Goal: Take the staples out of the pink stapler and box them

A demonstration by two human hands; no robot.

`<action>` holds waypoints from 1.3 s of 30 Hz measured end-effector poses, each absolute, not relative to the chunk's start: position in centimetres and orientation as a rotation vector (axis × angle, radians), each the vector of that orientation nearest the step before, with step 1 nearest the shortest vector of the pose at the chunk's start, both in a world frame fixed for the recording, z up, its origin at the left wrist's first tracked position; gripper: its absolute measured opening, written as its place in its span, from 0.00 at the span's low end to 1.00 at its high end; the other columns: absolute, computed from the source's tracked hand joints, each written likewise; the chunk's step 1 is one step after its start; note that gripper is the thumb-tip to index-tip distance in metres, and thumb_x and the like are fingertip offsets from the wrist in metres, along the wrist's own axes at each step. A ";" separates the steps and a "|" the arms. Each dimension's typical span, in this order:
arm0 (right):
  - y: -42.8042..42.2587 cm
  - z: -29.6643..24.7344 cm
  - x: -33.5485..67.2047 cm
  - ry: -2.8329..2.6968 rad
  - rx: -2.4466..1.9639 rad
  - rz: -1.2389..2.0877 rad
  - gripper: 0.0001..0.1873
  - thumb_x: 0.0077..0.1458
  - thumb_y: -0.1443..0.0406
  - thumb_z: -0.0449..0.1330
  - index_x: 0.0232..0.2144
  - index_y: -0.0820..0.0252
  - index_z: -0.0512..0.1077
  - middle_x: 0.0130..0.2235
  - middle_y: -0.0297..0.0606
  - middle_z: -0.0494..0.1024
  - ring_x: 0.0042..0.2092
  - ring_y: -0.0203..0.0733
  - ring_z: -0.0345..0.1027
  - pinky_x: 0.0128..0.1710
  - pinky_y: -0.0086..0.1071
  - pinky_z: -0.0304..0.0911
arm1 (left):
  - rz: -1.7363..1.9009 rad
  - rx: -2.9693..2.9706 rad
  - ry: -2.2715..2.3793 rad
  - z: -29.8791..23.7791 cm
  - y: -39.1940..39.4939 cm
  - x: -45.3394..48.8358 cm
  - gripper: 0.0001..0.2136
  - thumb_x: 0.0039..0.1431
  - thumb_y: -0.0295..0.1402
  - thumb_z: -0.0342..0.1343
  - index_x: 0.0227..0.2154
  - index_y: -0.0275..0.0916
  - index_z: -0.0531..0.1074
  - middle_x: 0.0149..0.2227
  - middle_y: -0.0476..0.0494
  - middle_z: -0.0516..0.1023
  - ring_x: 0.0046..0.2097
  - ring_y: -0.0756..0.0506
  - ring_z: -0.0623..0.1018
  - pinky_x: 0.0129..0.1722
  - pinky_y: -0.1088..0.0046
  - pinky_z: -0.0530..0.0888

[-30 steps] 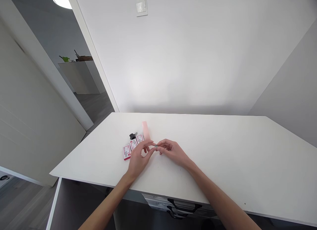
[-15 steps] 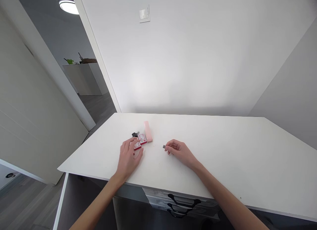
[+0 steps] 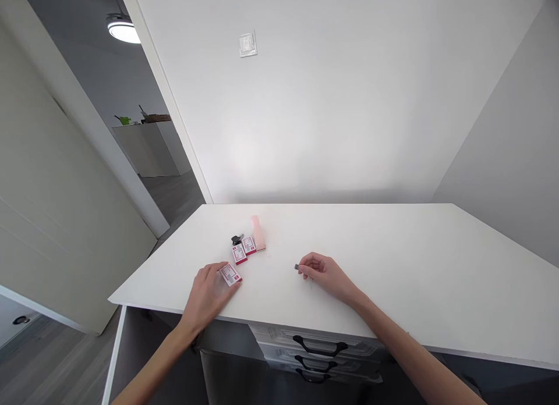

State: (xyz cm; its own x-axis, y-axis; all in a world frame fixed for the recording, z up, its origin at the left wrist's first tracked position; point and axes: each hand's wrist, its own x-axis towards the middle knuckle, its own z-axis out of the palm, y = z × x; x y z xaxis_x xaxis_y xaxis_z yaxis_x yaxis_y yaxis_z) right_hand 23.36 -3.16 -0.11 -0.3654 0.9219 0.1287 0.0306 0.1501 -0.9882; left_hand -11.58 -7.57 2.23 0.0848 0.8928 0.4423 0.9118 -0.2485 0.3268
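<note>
Your left hand (image 3: pixel 208 293) is lying on the white table (image 3: pixel 393 265) near its front edge, fingers loosely curled around a small red-and-white box (image 3: pixel 230 274). Two more such boxes (image 3: pixel 243 249), a black clip (image 3: pixel 236 239) and a pink stapler (image 3: pixel 257 232) are sitting just behind. Your right hand (image 3: pixel 325 274) is pinching a small grey staple strip (image 3: pixel 297 267) between fingertips, well apart from the box.
</note>
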 end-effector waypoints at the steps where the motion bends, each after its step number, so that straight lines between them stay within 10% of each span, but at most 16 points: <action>1: -3.4 -0.1 23.6 -1.590 -0.944 1.334 0.17 0.60 0.49 0.64 0.37 0.56 0.76 0.37 0.38 0.80 0.38 0.42 0.73 0.42 0.39 0.68 | -0.903 -2.330 -1.876 2.2 -7.9 -10.9 0.23 0.61 0.49 0.60 0.55 0.44 0.70 0.55 0.39 0.76 0.57 0.35 0.75 0.57 0.55 0.73; 31: -4.9 0.2 26.8 -1.480 -0.974 1.286 0.18 0.58 0.48 0.65 0.37 0.56 0.77 0.32 0.34 0.79 0.36 0.41 0.72 0.39 0.37 0.66 | -1.031 -2.902 -1.671 1.3 -2.9 3.0 0.19 0.56 0.51 0.66 0.44 0.45 0.79 0.47 0.42 0.77 0.49 0.39 0.78 0.50 0.59 0.75; 39: -4.9 0.0 26.6 -1.472 -0.935 1.269 0.17 0.58 0.49 0.65 0.36 0.56 0.77 0.50 0.42 0.80 0.42 0.42 0.74 0.40 0.36 0.69 | -1.284 -2.725 -1.794 1.9 -3.4 2.9 0.17 0.58 0.48 0.64 0.45 0.44 0.77 0.44 0.44 0.82 0.40 0.42 0.80 0.39 0.64 0.77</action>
State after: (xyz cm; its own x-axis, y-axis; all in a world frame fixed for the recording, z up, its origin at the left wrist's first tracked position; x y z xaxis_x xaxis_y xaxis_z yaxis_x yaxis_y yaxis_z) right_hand 26.64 -4.94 0.05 -0.2611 0.9498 0.1726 -0.0307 0.1705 -0.9849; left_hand 2.85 -3.36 1.92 0.2339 0.8997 0.3685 0.6387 -0.4279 0.6395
